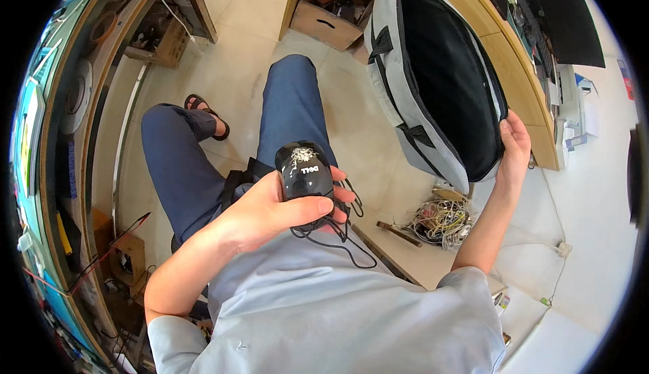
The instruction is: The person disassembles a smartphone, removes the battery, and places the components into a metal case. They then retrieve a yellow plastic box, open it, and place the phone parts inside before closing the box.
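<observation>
A glossy black computer mouse (303, 169) with a pale floral pattern rests in my left hand (274, 205), above my lap. My thumb lies across it and the fingers wrap around its far side. Its thin black cable (355, 256) hangs in loose loops below the hand. Out to the right, my right hand (515, 141) grips the edge of a grey laptop bag (399, 70) by its near right corner. The bag's zip is undone and its black lining shows. Two handle straps run along its left side.
A wooden desk (520, 63) with a monitor (558, 16) stands behind the bag. Tangled cables (443, 222) lie right of my lap. Below the desk sits a wooden box (328, 26) of odds and ends. Shelving (84, 137) lines the left side.
</observation>
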Motion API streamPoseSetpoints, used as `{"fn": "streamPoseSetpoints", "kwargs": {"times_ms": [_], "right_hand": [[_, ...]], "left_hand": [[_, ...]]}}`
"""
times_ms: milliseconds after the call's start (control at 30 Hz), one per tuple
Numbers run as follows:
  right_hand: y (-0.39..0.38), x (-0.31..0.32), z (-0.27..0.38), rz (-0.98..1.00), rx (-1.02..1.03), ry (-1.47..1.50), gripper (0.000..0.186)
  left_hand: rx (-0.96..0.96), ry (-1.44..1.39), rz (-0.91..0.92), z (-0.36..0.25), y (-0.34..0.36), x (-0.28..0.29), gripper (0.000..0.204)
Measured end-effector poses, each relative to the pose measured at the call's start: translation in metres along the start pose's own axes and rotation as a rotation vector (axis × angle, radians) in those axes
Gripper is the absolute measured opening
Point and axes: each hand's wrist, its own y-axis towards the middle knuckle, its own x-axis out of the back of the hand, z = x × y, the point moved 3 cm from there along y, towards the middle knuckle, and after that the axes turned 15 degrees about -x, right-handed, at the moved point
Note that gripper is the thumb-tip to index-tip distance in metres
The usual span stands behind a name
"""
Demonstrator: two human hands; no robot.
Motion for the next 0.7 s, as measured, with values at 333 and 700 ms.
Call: {"fn": "streamPoseSetpoints", "kwargs": {"times_ms": [333, 700], "right_hand": [[-0.015, -0.024, 0.009, 0.039, 0.018, -0.021, 0.024], [-0.046, -0.076, 0.017, 0.091, 0.102, -0.27, 0.019]], "left_hand": [[-0.139, 0.03, 0.049, -0.036, 0.001, -0.024, 0.072], [-0.646, -0.017, 0.009, -0.078, 0.056, -0.053, 0.059]]}}
